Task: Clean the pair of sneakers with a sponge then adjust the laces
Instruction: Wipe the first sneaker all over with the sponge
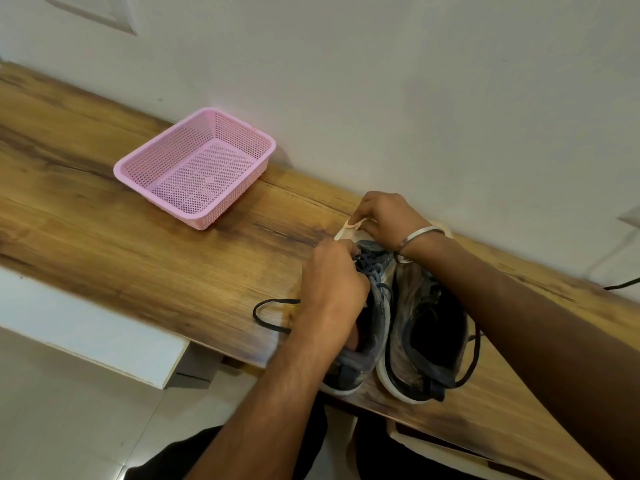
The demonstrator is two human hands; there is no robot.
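Note:
Two grey sneakers with white soles stand side by side on the wooden table [138, 254], toes toward the wall. My left hand [332, 282] lies over the left sneaker [379, 306], its fingers curled round the dark laces [370, 268] near the tongue. One loose lace end [270, 313] loops out onto the table to the left. My right hand [384, 216], with a metal bangle at the wrist, grips the pale toe end of that same sneaker with curled fingers. The right sneaker [415, 289] sits untouched under my right forearm, its laces slack. No sponge is in view.
An empty pink mesh basket [119, 171] stands on the table to the left, near the wall. The wall runs close behind the sneakers. A black cable [623, 282] lies at the far right. The table's front edge passes just under the sneakers' heels.

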